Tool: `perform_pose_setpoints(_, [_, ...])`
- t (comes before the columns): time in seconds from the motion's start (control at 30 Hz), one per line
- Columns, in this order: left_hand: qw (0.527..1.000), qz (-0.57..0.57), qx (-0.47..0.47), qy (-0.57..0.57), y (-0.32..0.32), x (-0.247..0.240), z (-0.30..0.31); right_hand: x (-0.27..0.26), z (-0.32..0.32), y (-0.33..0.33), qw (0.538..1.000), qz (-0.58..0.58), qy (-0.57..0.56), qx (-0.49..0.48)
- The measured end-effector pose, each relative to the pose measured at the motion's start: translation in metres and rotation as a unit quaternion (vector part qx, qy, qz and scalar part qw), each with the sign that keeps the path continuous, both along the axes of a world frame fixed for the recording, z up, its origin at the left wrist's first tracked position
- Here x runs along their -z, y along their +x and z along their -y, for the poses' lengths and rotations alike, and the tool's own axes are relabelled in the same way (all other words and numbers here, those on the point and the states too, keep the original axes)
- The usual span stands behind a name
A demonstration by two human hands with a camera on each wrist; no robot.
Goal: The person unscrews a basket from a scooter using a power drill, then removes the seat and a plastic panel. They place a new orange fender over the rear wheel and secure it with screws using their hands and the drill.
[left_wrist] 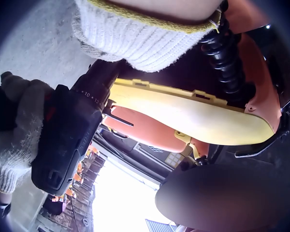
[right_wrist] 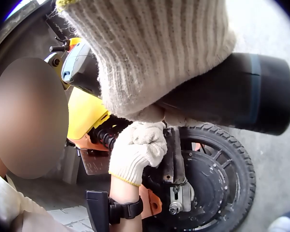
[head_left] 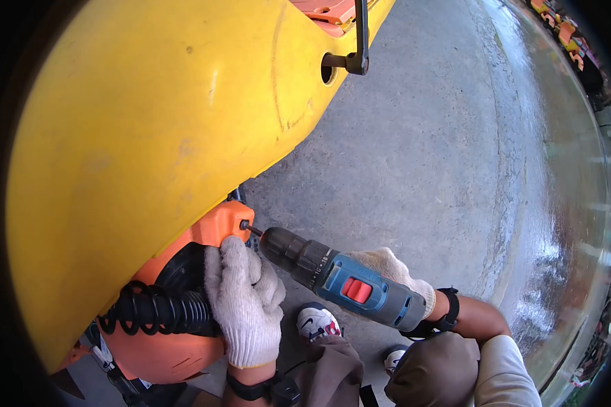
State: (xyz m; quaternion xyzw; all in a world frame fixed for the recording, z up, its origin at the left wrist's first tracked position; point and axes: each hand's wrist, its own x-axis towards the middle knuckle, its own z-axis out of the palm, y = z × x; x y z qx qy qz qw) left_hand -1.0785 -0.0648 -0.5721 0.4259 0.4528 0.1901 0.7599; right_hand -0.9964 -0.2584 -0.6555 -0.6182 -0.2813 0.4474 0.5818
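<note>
A gloved right hand (head_left: 387,264) grips a blue and black cordless drill (head_left: 370,292) by its handle, which the drill body mostly hides in the head view. The drill's thin bit (head_left: 253,231) points left and meets a dark bolt head (head_left: 244,224) in an orange plastic part (head_left: 218,224). Just below that bolt, the gloved left hand (head_left: 244,298) holds the lower edge of the orange part, several fingers curled. From the right wrist, the left hand (right_wrist: 137,152) shows beside a black bracket (right_wrist: 174,157). Above the orange part spreads a large yellow body panel (head_left: 163,122).
A black coil spring shock (head_left: 159,310) lies left of the left hand. A motorbike's treaded rear wheel (right_wrist: 244,174) stands low, close to the hands. A black crank-like lever (head_left: 360,41) sticks out of the yellow panel. Concrete floor (head_left: 414,149) stretches to the right.
</note>
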Motion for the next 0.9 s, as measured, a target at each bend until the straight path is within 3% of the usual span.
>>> perform_pose_setpoints(0.03, [1.000, -0.001, 0.000, 0.002, 0.000, 0.000, 0.000, 0.001, 0.000, 0.000, 0.998, 0.066, -0.003, -0.009])
perform_pose_setpoints(0.23, [1.000, -0.010, 0.000, 0.003, -0.001, 0.000, 0.001, 0.001, -0.003, -0.002, 0.993, 0.117, -0.001, 0.017])
perform_pose_setpoints(0.33, [0.999, -0.036, -0.020, 0.007, 0.004, -0.005, 0.003, -0.013, -0.008, 0.008, 0.966, 0.212, -0.126, -0.074])
perform_pose_setpoints(0.43, [1.000, -0.001, -0.006, -0.010, -0.004, 0.003, -0.001, -0.002, -0.010, 0.007, 0.967, 0.253, -0.039, -0.010])
perform_pose_setpoints(0.53, [0.999, -0.024, -0.034, -0.004, -0.001, 0.000, 0.003, -0.025, -0.012, 0.026, 0.870, 0.488, -0.053, -0.050])
perform_pose_setpoints(0.57, [0.999, -0.034, -0.020, 0.005, -0.003, 0.004, 0.004, -0.010, -0.007, 0.028, 0.921, 0.383, -0.017, -0.068])
perform_pose_setpoints(0.67, [1.000, -0.020, 0.000, 0.012, -0.002, 0.000, 0.003, -0.025, -0.010, 0.034, 0.881, 0.466, -0.041, -0.070])
perform_pose_setpoints(0.8, [0.997, 0.044, 0.036, 0.042, -0.017, 0.006, 0.007, -0.018, -0.003, 0.050, 0.816, 0.575, 0.026, -0.047])
perform_pose_setpoints(0.87, [0.994, 0.043, 0.068, 0.072, -0.046, 0.009, 0.015, -0.009, 0.020, 0.046, 0.857, 0.509, -0.002, -0.077])
perform_pose_setpoints(0.9, [0.987, 0.016, 0.132, 0.093, -0.059, 0.002, 0.015, 0.007, 0.035, 0.040, 0.873, 0.482, -0.029, -0.064])
